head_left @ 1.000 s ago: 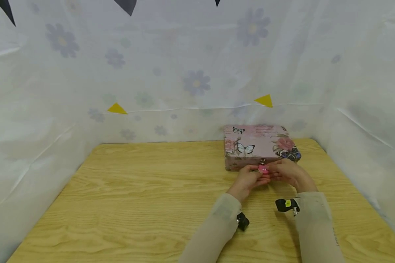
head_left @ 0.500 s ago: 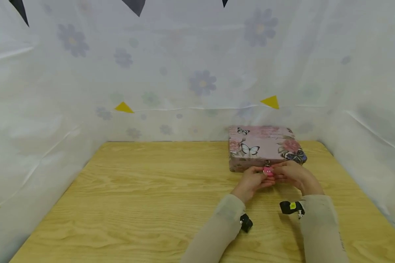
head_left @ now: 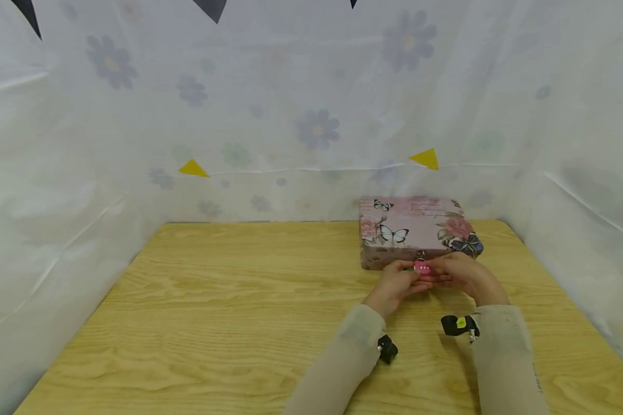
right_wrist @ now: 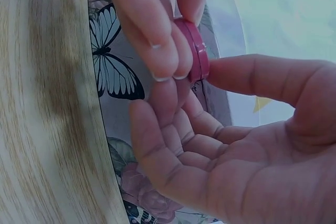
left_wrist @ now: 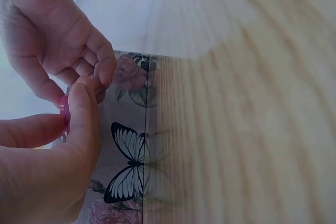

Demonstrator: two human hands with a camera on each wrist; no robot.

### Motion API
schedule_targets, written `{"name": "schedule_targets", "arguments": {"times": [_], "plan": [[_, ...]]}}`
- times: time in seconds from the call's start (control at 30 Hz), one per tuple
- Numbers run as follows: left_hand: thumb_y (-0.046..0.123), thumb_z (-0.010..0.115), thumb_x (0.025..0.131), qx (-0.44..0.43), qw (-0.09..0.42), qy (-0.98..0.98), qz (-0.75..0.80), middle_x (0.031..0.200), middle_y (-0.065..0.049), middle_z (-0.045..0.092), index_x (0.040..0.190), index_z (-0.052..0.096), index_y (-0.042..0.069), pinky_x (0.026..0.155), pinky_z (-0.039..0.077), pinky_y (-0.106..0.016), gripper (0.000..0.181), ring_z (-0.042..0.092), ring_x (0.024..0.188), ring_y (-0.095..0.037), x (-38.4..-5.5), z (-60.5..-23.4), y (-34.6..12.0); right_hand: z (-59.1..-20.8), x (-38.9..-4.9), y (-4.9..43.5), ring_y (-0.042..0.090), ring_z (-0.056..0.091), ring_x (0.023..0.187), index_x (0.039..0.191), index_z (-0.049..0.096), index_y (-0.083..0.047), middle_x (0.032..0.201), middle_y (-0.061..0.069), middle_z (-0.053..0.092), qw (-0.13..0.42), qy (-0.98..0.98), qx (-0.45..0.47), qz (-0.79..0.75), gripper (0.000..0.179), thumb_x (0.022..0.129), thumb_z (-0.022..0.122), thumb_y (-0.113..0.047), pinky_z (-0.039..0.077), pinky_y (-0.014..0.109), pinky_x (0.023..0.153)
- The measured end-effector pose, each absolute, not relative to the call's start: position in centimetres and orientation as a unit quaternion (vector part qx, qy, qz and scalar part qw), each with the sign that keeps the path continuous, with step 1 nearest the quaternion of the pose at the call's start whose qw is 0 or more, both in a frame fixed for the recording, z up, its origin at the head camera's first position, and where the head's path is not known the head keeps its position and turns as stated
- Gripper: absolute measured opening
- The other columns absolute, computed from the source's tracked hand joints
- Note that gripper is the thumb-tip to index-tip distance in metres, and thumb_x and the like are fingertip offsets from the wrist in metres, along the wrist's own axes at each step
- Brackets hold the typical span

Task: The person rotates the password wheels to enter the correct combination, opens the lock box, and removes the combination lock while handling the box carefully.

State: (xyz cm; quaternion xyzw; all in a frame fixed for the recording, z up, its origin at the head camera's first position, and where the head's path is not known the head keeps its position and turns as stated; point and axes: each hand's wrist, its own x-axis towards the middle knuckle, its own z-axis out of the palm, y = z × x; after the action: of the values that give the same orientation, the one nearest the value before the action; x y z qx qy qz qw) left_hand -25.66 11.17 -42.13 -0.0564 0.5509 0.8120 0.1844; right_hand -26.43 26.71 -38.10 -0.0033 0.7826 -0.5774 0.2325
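Wood-grained table [head_left: 213, 317] — box [head_left: 417, 222] closed; left grip [head_left: 393, 285] pinches pink padlock [head_left: 422, 267], loosely curved right grip [head_left: 471, 276] touches it — work apparently unfinished.

One box [head_left: 420, 222] on one table [head_left: 213, 317], one pink lock [head_left: 423, 267] at the box's front, one left hand [head_left: 393, 287], one right hand [head_left: 467, 276], two sleeves [head_left: 503, 351] and two cameras [head_left: 387, 349] before the box, three butterflies [head_left: 393, 233] on it, three yellow triangles [head_left: 426, 159], three dark triangles [head_left: 211, 8]
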Motion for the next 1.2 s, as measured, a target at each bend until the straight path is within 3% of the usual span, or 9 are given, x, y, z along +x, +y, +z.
{"name": "schedule_targets", "arguments": {"times": [0.27, 1.2], "plan": [[-0.011, 0.054, 0.092, -0.062, 0.180, 0.544, 0.817, 0.086, -0.020, 0.064, 0.109, 0.054, -0.001, 0.078, 0.058, -0.038, 0.020, 0.067, 0.091, -0.041, -25.51, -41.98, 11.35, -38.37, -26.70, 27.18, 0.008, 0.065, 0.087, 0.131, 0.036, 0.025, 0.099, 0.002, 0.066, 0.234, 0.800, -0.019, -0.552, 0.051, 0.102, 0.042, -0.016, 0.056, 0.030, 0.084], [-0.010, 0.055, 0.092, -0.073, 0.163, 0.551, 0.815, 0.082, -0.020, 0.063, 0.104, 0.054, -0.001, 0.076, 0.059, -0.039, 0.016, 0.068, 0.088, -0.041, -25.54, -41.90, 11.64, -38.25, -26.80, 27.28, 0.008, 0.065, 0.084, 0.131, 0.035, 0.025, 0.092, -0.001, 0.066, 0.243, 0.793, -0.019, -0.559, 0.050, 0.103, 0.040, -0.016, 0.056, 0.027, 0.079]]}}
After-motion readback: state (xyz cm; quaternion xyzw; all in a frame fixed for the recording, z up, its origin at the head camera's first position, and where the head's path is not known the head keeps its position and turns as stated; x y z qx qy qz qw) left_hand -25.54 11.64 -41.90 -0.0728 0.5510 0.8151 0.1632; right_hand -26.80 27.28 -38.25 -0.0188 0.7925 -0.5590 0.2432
